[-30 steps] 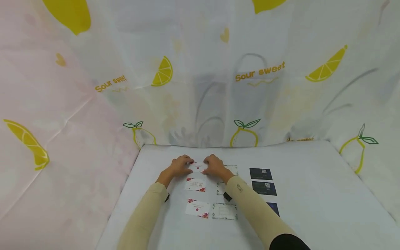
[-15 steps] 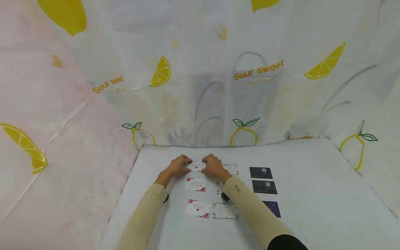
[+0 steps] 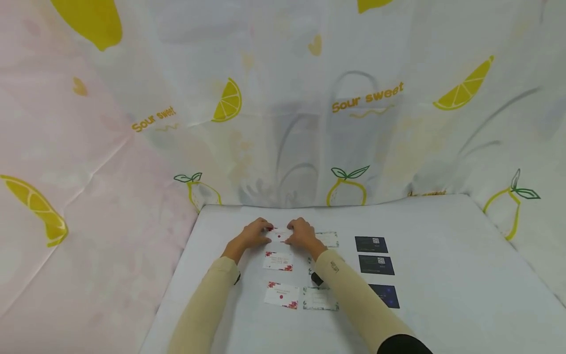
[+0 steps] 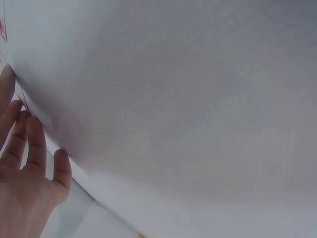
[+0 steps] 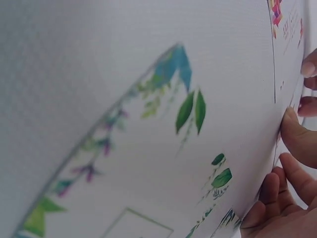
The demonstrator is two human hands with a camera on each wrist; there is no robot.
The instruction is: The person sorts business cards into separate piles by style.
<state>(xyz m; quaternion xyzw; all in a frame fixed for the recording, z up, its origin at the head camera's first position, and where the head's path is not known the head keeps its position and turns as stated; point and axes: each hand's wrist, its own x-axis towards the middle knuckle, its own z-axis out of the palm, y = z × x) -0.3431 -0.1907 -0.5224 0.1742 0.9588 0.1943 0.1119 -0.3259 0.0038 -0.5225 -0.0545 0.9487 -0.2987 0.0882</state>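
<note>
At the back of the table, a white business card [image 3: 278,235] with red floral corners and a red dot lies between both hands. My left hand [image 3: 252,235] holds its left end, forefinger at the far corner and thumb at the near one. The right end is held the same way by my right hand [image 3: 304,234]. In the left wrist view the fingertips [image 4: 34,124] meet the white surface beside the card's edge. A leaf-bordered card [image 5: 148,173] fills much of the right wrist view, with the right thumb [image 5: 296,131] beyond it.
Two more red-floral cards [image 3: 278,261] lie nearer in the same column. To the right is a column of leaf-bordered cards [image 3: 327,239], partly hidden by the right forearm. Farther right lie three dark cards [image 3: 377,264]. A lemon-print curtain [image 3: 283,147] hangs behind the white table [image 3: 451,275].
Both hands stay at the ends of the same card, with barely any movement. The head view has shifted slightly.
</note>
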